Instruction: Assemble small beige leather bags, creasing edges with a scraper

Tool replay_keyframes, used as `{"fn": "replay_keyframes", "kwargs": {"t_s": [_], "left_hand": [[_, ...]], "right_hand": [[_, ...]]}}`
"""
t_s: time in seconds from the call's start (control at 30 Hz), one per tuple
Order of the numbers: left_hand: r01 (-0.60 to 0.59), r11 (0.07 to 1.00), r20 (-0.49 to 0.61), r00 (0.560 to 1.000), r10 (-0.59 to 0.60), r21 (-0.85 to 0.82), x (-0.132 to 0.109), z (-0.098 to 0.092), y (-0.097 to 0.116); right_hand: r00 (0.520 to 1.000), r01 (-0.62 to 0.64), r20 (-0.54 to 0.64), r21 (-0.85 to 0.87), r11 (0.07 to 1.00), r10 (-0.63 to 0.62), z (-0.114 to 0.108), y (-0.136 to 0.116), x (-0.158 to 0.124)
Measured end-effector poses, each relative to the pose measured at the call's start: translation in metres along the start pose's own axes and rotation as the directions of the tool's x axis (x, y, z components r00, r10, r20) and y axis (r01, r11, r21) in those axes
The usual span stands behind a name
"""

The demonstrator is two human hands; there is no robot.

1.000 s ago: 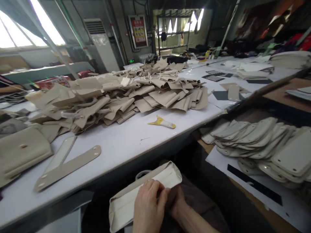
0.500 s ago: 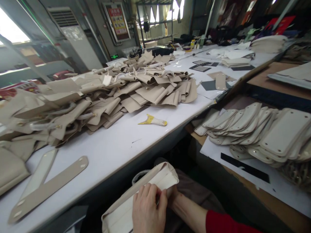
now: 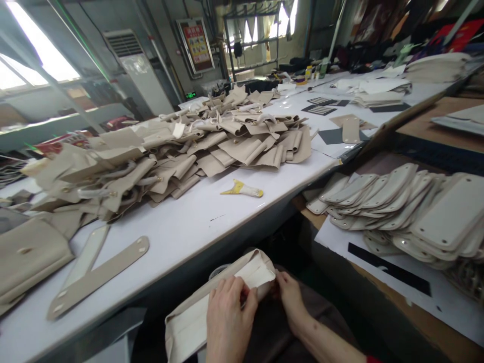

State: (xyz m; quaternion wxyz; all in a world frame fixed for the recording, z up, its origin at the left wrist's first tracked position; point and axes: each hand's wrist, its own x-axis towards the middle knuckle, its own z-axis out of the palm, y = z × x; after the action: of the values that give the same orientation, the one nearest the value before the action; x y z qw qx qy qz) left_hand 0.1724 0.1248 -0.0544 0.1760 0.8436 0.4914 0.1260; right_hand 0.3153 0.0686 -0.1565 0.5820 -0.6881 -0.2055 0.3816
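Note:
A beige bag piece with a cream lining lies tilted over my lap, just below the table's front edge. My left hand bends over its near long edge, thumb and fingers pinching the material. At the right end, my right hand grips the corner between thumb and curled fingers, partly hidden behind the piece. Part of a pale loop shows behind the piece's far side. On the table ahead lies a yellow-and-white flat tool, touched by neither hand.
A heap of beige bag pieces spreads across the white table. Two long straps lie crossed at left, beside a flat beige bag piece. Stacked pale panels with rivets and a black strip are on the right-hand surface.
My right hand has shifted right and come out from behind the piece to its right corner. My left hand stays pinched on the near edge. The view has turned slightly left.

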Motion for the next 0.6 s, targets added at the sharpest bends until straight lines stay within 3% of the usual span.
{"fn": "replay_keyframes", "kwargs": {"t_s": [0.03,0.1,0.13,0.2,0.23,0.27,0.3,0.37,0.5,0.6], "left_hand": [[0.002,1.0,0.001,1.0,-0.002,0.001,0.0,-0.001,0.001],[0.0,1.0,-0.003,1.0,0.0,0.002,0.0,-0.002,0.003],[-0.003,1.0,-0.004,1.0,0.003,0.003,-0.001,-0.002,0.004],[-0.004,1.0,0.003,1.0,0.004,0.002,-0.002,-0.002,0.004],[-0.001,1.0,0.009,1.0,0.001,0.003,-0.002,-0.002,0.005],[0.005,1.0,0.016,1.0,-0.005,0.004,-0.003,-0.002,0.005],[0.012,1.0,0.02,1.0,-0.012,0.006,-0.003,-0.002,0.005],[0.021,1.0,0.02,1.0,-0.022,0.013,-0.004,-0.003,0.006],[0.021,0.999,0.006,1.0,-0.021,0.031,-0.007,-0.003,0.008],[0.014,0.996,-0.032,0.999,-0.011,0.087,-0.012,-0.003,0.012]], "right_hand": [[0.999,0.041,0.022,-0.03,0.999,-0.04,-0.009,-0.006,-0.007],[0.96,0.269,0.106,-0.114,0.956,-0.258,-0.026,-0.023,-0.025],[0.879,0.47,0.18,-0.166,0.867,-0.442,-0.032,-0.033,-0.034],[0.607,0.794,0.347,-0.249,0.554,-0.715,-0.037,-0.052,-0.049],[0.483,0.874,0.41,-0.287,0.393,-0.774,-0.036,-0.06,-0.054],[0.412,0.901,0.45,-0.331,0.28,-0.792,-0.032,-0.065,-0.057],[0.378,0.902,0.471,-0.382,0.202,-0.797,-0.028,-0.067,-0.058],[0.364,0.873,0.486,-0.475,0.11,-0.794,-0.017,-0.066,-0.057],[0.351,0.84,0.521,-0.542,0.016,-0.778,-0.007,-0.053,-0.054],[0.314,0.847,0.553,-0.53,-0.036,-0.771,-0.01,-0.048,-0.054]]}}
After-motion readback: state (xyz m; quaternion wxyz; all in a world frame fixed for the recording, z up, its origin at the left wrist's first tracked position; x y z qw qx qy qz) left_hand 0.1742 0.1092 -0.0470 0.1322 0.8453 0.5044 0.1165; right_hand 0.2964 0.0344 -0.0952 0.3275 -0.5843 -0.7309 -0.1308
